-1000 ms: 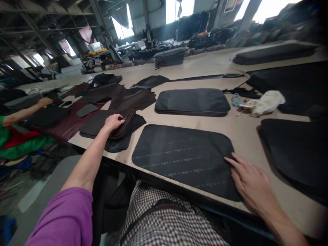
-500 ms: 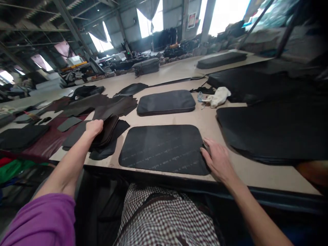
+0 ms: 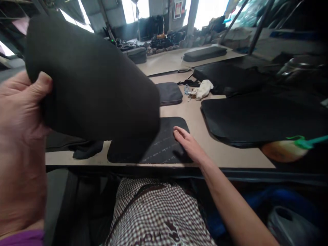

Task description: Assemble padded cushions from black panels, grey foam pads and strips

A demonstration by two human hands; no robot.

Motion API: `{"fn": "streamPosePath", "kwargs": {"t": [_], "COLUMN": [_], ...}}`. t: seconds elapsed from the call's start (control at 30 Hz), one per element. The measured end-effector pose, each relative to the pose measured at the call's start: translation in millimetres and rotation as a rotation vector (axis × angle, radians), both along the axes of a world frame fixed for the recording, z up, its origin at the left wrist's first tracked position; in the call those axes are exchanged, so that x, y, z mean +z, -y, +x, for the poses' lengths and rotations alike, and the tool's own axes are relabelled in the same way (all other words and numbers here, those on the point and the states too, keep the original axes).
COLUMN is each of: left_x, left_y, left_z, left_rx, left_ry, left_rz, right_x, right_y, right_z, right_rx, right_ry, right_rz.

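Observation:
My left hand (image 3: 30,99) is raised close to the camera at the left, thumb and fingers pinching one end of a dark leather panel (image 3: 92,82). The panel bends slightly as it hangs in the air and hides part of the table. Below it lies another dark panel (image 3: 164,145) with rounded corners and rows of pale printed marks. My right hand (image 3: 188,143) is over that panel's right end, fingers stretched and holding nothing; a shadow falls beside it. Whether it touches the surface I cannot tell.
A stack of grey-black panels (image 3: 171,94) lies beyond. To the right are a large dark stack (image 3: 261,119) and a rounded orange-tan container with a green top (image 3: 285,150). A white cloth bundle (image 3: 204,90) sits behind. The table edge (image 3: 143,165) runs in front of me.
My left hand has lifted a panel from the pile at the left and brought it up toward the camera. The right hand has shifted inward over the printed panel. The view has turned slightly.

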State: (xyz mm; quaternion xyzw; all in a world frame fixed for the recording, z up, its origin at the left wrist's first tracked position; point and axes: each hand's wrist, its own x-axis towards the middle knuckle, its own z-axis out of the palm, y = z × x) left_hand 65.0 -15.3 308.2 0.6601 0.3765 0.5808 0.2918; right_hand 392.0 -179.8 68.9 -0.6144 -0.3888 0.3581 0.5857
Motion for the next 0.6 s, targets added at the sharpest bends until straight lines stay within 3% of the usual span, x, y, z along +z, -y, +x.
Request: {"fn": "streamPosePath", "kwargs": {"t": [0.1, 0.23, 0.3, 0.37, 0.47, 0.6], "left_x": [-46.1, -138.8, -182.8, -216.6, -243.6, -248.2], "left_y": [-16, -42, -49, -53, -58, -64], "left_z": [0, -6, -11, -16, -26, -33], "left_rx": [-0.232, -0.248, -0.220, -0.201, -0.139, 0.005], "left_ry": [0.042, 0.110, 0.072, -0.014, -0.260, -0.812], "left_rz": [-0.147, -0.578, -0.687, -0.738, -0.731, -0.476], "right_x": [3.9, -1.5, -13.2, -27.8, -45.8, -52.9], "right_y": [-4, 10, 21, 33, 46, 50], "right_z": [7, 26, 36, 44, 50, 48], "right_rx": [-0.058, -0.247, -0.304, -0.299, -0.272, -0.355], "right_ry": [-0.226, -0.228, -0.160, -0.103, 0.029, 0.524], "right_rz": [0.097, 0.240, 0.172, 0.013, -0.167, -0.281]}}
